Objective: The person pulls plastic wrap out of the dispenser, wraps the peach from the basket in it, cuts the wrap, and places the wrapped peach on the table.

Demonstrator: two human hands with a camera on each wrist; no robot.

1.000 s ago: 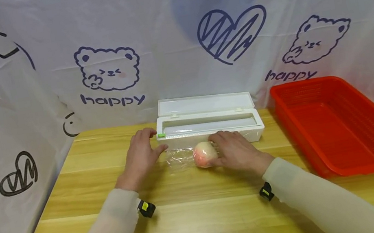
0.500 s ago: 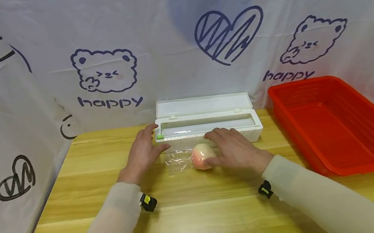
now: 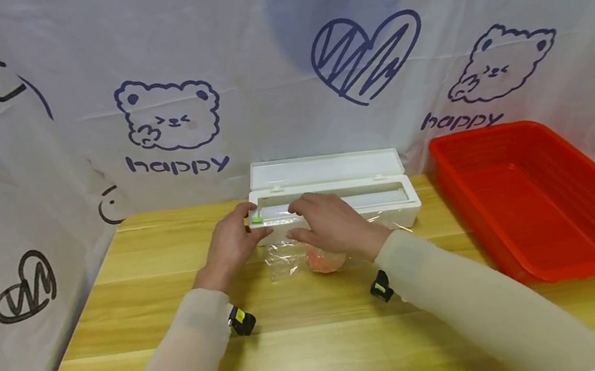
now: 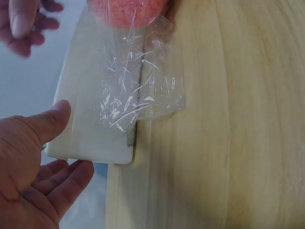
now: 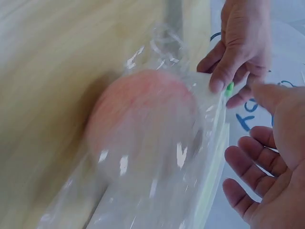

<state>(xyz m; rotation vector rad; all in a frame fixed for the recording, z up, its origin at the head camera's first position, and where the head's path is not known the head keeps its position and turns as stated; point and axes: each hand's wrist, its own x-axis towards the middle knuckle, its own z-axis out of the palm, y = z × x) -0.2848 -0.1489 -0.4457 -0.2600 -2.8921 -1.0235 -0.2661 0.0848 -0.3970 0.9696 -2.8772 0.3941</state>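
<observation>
My left hand grips the left end of a white cling film dispenser, thumb in front and fingers around the end. The dispenser's lid stands up behind a film roll; a green slide cutter sits at its left front corner. Clear cling film hangs over the front onto the table and drapes over a pink and cream peach. My right hand hovers above the peach and the dispenser's front edge, fingers loosely bent, holding nothing. It hides the peach's upper part in the head view.
A red plastic basket stands on the right side of the wooden table. Behind the dispenser hangs a white curtain with drawn bears and hearts.
My right hand has let go of the film-covered peach and moved left and up over the dispenser's front. My left hand has closed in on the dispenser's left end. The peach stays in place.
</observation>
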